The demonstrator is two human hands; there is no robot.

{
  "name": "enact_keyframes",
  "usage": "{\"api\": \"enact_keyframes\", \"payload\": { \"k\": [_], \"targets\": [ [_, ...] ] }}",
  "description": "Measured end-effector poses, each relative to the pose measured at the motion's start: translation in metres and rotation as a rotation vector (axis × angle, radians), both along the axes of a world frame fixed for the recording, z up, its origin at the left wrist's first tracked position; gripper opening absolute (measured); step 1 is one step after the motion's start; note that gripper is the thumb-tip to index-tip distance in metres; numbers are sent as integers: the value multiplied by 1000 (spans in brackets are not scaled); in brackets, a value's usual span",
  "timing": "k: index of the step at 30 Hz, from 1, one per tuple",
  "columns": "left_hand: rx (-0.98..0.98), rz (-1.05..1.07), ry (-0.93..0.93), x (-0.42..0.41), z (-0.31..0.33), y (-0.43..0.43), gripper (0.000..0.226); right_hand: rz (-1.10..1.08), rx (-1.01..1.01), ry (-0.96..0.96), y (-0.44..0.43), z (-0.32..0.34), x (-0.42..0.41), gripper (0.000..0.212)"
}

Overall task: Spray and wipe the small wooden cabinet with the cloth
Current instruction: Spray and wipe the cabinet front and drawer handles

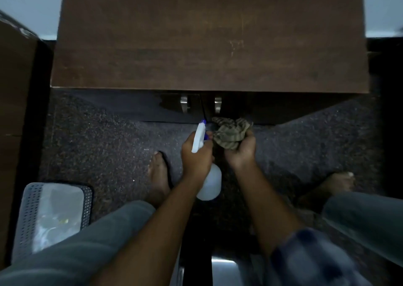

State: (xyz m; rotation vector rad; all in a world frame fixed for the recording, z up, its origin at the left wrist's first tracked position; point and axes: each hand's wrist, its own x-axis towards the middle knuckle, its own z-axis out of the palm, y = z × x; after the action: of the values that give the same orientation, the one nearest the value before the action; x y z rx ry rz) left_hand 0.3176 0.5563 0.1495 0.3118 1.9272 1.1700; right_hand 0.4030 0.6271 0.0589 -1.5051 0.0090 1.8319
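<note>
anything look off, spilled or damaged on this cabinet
Two things stand out. A glossy wet patch darkens the left door beside the left handle, probably spray not yet wiped. The cabinet top shows pale scuffs toward its right side. The doors look shut, and nothing seems broken.

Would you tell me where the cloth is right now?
The cloth is bunched in the right hand, centre of the head view, beside the spray bottle and just below the cabinet handles.

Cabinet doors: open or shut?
Shut. Both doors of the cabinet sit flush, their two metal handles side by side at the centre seam.
</note>
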Motion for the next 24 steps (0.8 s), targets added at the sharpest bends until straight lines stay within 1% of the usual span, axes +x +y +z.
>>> {"api": "enact_keyframes", "payload": {
  "k": [3,4,6,7,8,10,12,13,14,16,17,18,20,22,23,24],
  "targets": [
    [-54,-44,-119,9,24,-8,36,12,-5,56,-17,-3,34,59],
    [-65,-55,-128,14,33,-12,34,21,-17,52,-20,-6,47,52],
    [-87,-91,-128,27,44,-24,35,35,-50,9,-23,13,71,31],
    [-106,-109,-121,33,46,-30,34,37,-33,22,-23,29,80,32],
    [-126,-118,-112,38,48,-34,29,25,3,42,-21,44,87,35],
    [-148,-120,-119,44,49,-39,14,-72,93,111,-5,62,99,32],
    [-155,-124,-124,46,44,-37,14,-152,211,105,23,79,102,33],
    [-147,-125,-127,46,41,-33,14,-213,227,104,38,85,100,36],
    [-130,-118,-132,46,34,-30,13,-303,209,93,52,88,97,44],
    [-107,-108,-121,44,24,-19,12,-418,129,55,78,81,88,78],
    [-102,-106,-120,43,20,-13,12,-445,84,65,86,74,83,90],
    [-99,-107,-117,41,13,-8,13,-457,42,48,89,63,78,93],
    [-77,-107,-117,35,0,-1,13,-484,2,33,91,38,71,86],
    [-39,-106,-122,28,-15,4,10,-499,-51,48,91,20,60,91],
    [-36,-105,-123,23,-22,5,15,-488,-68,43,93,4,56,94],
    [-40,-103,-115,17,-31,6,25,-506,-63,53,96,-23,54,99]
  ]
}}
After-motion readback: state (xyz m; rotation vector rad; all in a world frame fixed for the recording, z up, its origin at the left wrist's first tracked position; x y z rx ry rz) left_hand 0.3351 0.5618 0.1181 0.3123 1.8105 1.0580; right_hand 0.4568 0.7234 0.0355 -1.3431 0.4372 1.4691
